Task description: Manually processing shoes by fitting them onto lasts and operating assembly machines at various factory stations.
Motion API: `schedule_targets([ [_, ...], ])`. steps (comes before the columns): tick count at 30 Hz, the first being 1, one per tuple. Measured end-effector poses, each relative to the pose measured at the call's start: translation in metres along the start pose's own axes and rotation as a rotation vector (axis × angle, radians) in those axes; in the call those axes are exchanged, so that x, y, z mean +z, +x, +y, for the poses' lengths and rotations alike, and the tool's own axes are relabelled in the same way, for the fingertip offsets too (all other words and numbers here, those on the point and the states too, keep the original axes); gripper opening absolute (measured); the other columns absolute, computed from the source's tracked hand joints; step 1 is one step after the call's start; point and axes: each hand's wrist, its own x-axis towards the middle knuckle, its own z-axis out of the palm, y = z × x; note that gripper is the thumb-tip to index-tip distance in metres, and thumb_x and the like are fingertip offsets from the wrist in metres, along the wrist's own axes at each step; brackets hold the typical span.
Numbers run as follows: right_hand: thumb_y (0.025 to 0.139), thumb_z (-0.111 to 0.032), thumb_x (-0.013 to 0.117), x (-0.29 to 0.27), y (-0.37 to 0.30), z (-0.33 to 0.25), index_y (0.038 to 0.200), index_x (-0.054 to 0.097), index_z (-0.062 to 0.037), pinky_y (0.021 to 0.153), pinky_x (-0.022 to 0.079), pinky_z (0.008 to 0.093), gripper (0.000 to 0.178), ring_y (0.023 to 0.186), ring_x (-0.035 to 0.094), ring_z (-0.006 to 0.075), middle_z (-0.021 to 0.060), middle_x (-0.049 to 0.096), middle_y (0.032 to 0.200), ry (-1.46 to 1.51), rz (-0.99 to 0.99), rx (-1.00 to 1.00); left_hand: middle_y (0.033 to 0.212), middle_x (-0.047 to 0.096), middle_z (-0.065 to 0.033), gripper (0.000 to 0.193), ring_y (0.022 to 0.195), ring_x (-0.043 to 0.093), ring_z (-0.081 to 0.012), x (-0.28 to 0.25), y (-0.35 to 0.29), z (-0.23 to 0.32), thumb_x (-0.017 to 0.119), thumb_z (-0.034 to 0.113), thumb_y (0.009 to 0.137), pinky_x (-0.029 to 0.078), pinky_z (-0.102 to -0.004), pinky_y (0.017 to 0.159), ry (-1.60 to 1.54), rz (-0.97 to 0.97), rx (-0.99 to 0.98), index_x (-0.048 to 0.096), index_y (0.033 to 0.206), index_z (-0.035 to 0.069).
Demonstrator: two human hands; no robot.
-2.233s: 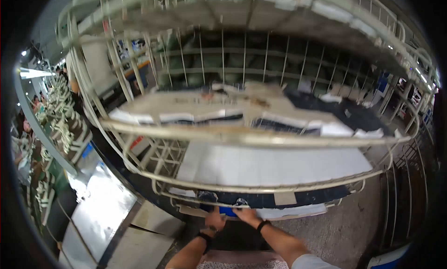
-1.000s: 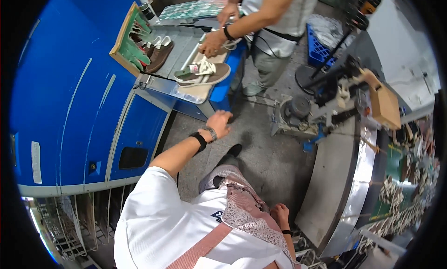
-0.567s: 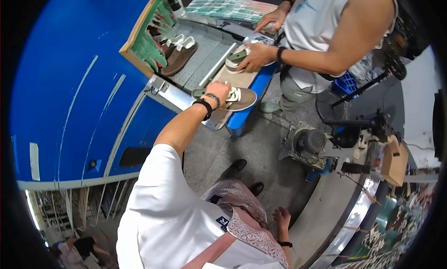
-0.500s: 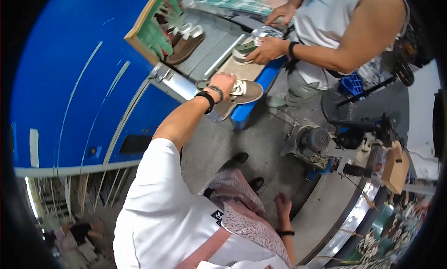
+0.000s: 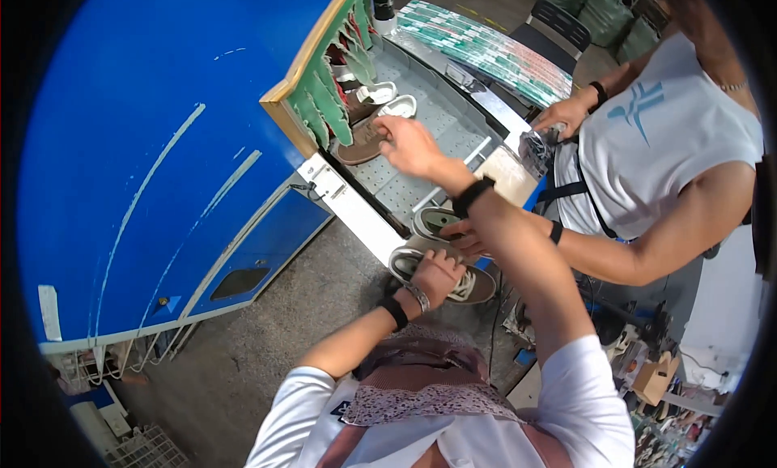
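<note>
My left hand [image 5: 437,278] is closed over the top of a grey-brown sneaker [image 5: 479,286] with pale laces, held at the end of the work ledge. Stretched farther out, my right hand [image 5: 411,146] hovers at a brown shoe [image 5: 356,151] on the machine's perforated bed; its fingers are loosely bent and apart, and I see nothing gripped. White-lined shoes stand behind that one, partly under green hanging flaps [image 5: 320,104]. Beside my left hand, a co-worker's hand [image 5: 469,239] touches another shoe [image 5: 429,221] with a green insole. My right forearm hides part of the co-worker's arm.
A large blue machine housing [image 5: 162,144] fills the left side, its opening edged in wood. The grey perforated bed [image 5: 396,185] runs out from it. A co-worker [image 5: 647,152] stands close on the right. A shelf with green-and-white strips [image 5: 486,51] lies beyond.
My right hand has risen from low beside my body to the brown shoe on the bed. The left hand still holds the sneaker, now nearer to me. My view has shifted toward the bed.
</note>
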Motion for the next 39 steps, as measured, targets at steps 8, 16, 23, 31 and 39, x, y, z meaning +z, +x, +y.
schedule_targets([
  [8,0.076,-0.008,0.072,0.006,0.147,0.143,0.123,0.055,-0.0054,0.098,0.051,0.0429,0.050,0.117,0.058,0.0355,0.0140,0.060,0.126,-0.846,-0.324,-0.216,0.132,0.055,-0.0215,0.065,0.131,0.046,-0.0395,-0.047,-0.008,-0.044,0.077,0.023,0.077,0.038,-0.0499,0.109,-0.649,0.425,0.075,0.054,0.135,0.008],
  [16,0.078,-0.011,0.066,0.035,0.232,0.116,0.094,0.074,-0.0027,0.081,0.056,0.0471,0.020,0.095,0.071,0.0384,0.0188,0.073,0.094,-0.853,-1.130,-0.200,0.142,0.045,-0.0268,0.073,0.135,0.041,-0.0452,-0.089,0.042,-0.202,0.076,0.020,0.079,0.037,-0.0492,0.111,-0.290,0.695,-0.555,0.043,0.138,-0.008],
  [23,0.083,-0.016,0.064,0.077,0.332,0.183,0.106,0.065,-0.0041,0.084,0.053,0.0475,0.026,0.101,0.066,0.0402,0.0222,0.069,0.109,-0.366,-0.084,-0.486,0.144,0.049,-0.0211,0.085,0.140,0.040,-0.0373,-0.071,0.151,-0.246,0.076,0.027,0.075,0.035,-0.0495,0.110,-0.144,0.480,-0.584,0.041,0.145,-0.005],
  [31,0.082,-0.025,0.062,0.082,0.369,0.185,0.104,0.074,-0.0088,0.098,0.047,0.0490,0.030,0.104,0.069,0.0298,0.0145,0.073,0.110,-0.772,-0.290,-0.115,0.128,0.061,-0.0152,0.059,0.118,0.059,-0.0280,-0.077,0.177,-0.275,0.070,0.025,0.076,0.045,-0.0525,0.087,-0.247,0.281,-0.684,0.054,0.128,0.003],
  [39,0.076,-0.016,0.065,0.055,0.291,0.158,0.101,0.075,-0.0036,0.093,0.054,0.0475,0.029,0.109,0.065,0.0422,0.0252,0.060,0.124,-0.541,-0.324,0.054,0.080,0.069,-0.0132,0.014,0.076,0.068,-0.0337,-0.098,0.165,-0.258,0.062,0.008,0.078,0.053,-0.0470,0.072,-0.276,0.414,-0.756,0.069,0.089,0.008],
])
